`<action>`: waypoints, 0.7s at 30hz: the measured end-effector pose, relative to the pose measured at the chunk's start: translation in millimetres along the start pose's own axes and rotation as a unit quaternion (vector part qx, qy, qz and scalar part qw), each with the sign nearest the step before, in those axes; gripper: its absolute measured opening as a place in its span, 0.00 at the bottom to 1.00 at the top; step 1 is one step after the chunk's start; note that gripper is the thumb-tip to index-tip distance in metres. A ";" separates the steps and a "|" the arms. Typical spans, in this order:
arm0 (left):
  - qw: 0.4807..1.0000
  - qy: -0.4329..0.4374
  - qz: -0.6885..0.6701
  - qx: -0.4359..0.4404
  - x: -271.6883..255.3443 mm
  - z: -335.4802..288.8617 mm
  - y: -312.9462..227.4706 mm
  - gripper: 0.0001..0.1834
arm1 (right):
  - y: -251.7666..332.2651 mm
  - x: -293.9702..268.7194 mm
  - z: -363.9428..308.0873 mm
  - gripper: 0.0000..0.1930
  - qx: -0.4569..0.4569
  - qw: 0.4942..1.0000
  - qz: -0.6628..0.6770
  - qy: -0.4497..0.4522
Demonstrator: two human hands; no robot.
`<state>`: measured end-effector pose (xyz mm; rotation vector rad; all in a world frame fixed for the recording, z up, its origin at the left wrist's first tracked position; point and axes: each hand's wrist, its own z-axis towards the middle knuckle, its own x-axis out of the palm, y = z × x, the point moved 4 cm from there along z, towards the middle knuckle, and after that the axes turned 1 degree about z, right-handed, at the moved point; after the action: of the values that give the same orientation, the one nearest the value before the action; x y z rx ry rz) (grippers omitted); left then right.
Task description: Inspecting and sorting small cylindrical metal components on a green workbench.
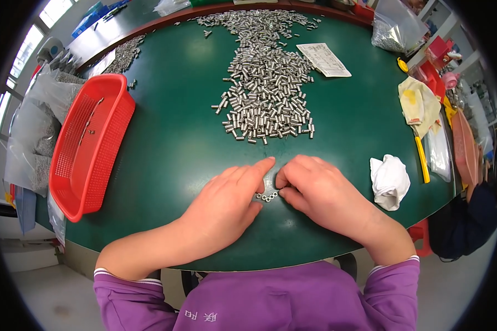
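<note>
Between my two hands, several small metal sleeves (267,197) stand with their round open ends up, in a short bent row on the green tabletop. My left hand (223,201) rests to the left of the row, index finger stretched forward and thumb apart from it; its fingers are beside the end sleeve. On the other side, my right hand (315,187) has its fingers curled in, with the thumb close to the right end of the row. Whatever its fingertips grip is hidden. Farther forward lies a large heap of loose metal sleeves (268,105), mostly on their sides.
A red perforated basket (121,124) stands at left, holding a few sleeves. Plastic bags of metal parts (30,132) are beyond it. A printed card (324,59) lies right of the heap. At right are a crumpled white cloth (390,182) and a yellow-handled tool (421,160).
</note>
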<state>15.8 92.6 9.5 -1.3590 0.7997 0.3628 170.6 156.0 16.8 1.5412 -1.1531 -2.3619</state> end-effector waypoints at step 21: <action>0.999 -0.034 -0.001 0.019 2.6 -2.4 1.0 0.40 | 7.1 6.8 4.2 0.13 -0.002 0.997 0.071 0.037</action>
<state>16.2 90.0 7.0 -1.3050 0.7463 0.3887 161.8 150.1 17.0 1.4800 -1.1966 -2.1969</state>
